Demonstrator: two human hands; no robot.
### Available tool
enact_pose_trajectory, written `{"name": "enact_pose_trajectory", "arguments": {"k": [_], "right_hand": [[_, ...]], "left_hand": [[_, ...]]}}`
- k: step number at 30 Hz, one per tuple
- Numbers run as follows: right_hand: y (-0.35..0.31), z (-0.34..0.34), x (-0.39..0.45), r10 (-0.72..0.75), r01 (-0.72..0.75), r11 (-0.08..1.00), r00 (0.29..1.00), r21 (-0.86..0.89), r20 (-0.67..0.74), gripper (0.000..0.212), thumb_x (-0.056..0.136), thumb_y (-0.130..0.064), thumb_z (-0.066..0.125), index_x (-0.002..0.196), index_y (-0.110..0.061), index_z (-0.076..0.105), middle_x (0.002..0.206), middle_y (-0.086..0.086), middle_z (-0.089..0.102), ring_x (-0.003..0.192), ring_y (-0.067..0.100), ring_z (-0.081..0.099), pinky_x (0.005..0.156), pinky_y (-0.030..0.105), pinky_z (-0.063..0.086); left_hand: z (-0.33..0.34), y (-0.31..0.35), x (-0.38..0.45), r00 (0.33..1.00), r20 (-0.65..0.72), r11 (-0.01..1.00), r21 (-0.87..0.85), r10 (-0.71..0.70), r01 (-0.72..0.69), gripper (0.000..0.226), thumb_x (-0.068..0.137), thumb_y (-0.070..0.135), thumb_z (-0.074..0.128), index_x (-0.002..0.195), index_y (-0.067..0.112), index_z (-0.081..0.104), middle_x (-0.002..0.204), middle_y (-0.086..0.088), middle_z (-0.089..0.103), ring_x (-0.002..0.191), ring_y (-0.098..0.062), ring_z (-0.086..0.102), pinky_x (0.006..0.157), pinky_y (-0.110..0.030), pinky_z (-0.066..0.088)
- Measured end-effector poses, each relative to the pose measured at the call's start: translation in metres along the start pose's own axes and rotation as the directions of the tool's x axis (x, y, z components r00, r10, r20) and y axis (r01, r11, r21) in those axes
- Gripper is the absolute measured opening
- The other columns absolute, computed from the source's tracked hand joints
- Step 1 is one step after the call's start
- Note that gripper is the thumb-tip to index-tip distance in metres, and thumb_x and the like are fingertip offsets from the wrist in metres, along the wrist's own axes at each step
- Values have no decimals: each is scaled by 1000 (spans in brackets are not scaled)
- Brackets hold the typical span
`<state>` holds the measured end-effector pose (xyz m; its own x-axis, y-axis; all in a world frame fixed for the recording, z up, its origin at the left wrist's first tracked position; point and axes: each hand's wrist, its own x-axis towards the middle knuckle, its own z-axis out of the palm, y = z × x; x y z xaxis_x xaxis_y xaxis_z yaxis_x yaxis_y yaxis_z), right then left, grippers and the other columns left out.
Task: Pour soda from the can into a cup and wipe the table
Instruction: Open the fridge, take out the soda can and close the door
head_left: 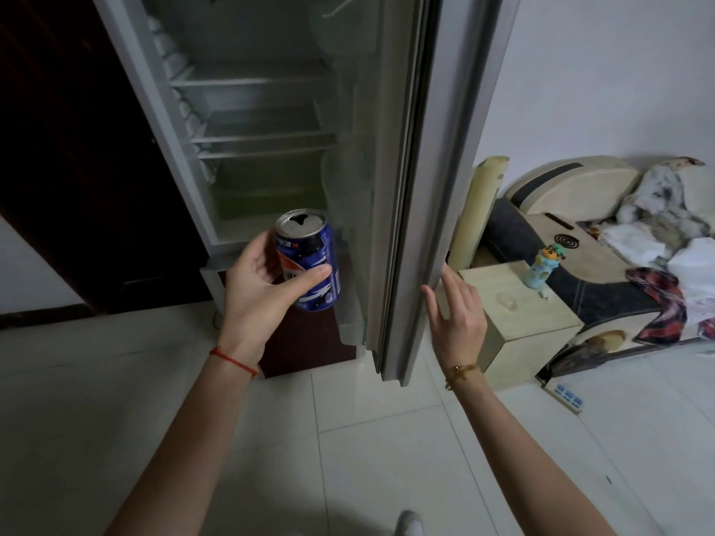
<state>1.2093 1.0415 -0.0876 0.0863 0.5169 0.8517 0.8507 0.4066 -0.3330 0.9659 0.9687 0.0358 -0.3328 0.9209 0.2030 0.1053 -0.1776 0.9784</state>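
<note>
Two hands out: left hand (258,280) grips blue can (309,261) before open fridge (263,121); right hand (458,315) spread wide at door (421,187) edge. No cup or table visible; pouring, wiping remain.

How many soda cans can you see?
1. The blue soda can is in the left hand, in front of the open fridge. The fridge shelves look bare, though the door could hide more.

blue can (311,261), white streaks | red wrist cord (233,360) | white floor tiles (367,439)
</note>
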Motion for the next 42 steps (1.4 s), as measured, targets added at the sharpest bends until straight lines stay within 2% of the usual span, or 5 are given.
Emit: {"name": "enact_pose_trajectory", "arguments": {"k": [8,15,24,35,42], "right_hand": [[-99,31,-9,115,-136,978,984,160,138,48,92,-29,63,133,-7,52,134,6,56,124,15,50,105,28,42],[-161,71,-3,74,-140,973,944,186,323,69,92,-44,57,147,-12,32,151,2,36,137,16,36,112,8,14],[-222,141,14,-46,-45,978,905,203,422,90,88,-60,54,153,-12,13,161,1,9,149,18,9,121,38,16],[-265,235,41,-242,35,891,881,453,406,55,101,-18,41,151,-11,22,160,-1,17,149,18,9,121,40,16],[-290,295,67,-305,36,844,853,536,423,52,101,-12,39,150,-12,25,159,-2,20,148,14,11,120,37,17]], "left_hand": [[-93,-17,-1,1000,-10,998,53,-27,28,80,62,14,89,134,16,54,126,4,65,115,-7,62,98,-27,50],[-158,-28,3,997,-67,997,67,-39,43,78,62,9,87,133,13,55,123,2,66,111,-7,64,88,-17,52],[-206,-49,28,986,-158,998,41,-49,56,71,64,0,85,126,17,56,118,8,66,105,-2,65,82,-13,52],[-254,-70,103,976,-213,994,89,-47,68,72,63,4,87,128,13,58,120,2,69,111,-11,65,94,-27,52],[-272,-72,155,968,-251,994,100,-14,40,65,66,-3,83,125,10,59,118,-1,70,109,-12,66,92,-26,53]]}}
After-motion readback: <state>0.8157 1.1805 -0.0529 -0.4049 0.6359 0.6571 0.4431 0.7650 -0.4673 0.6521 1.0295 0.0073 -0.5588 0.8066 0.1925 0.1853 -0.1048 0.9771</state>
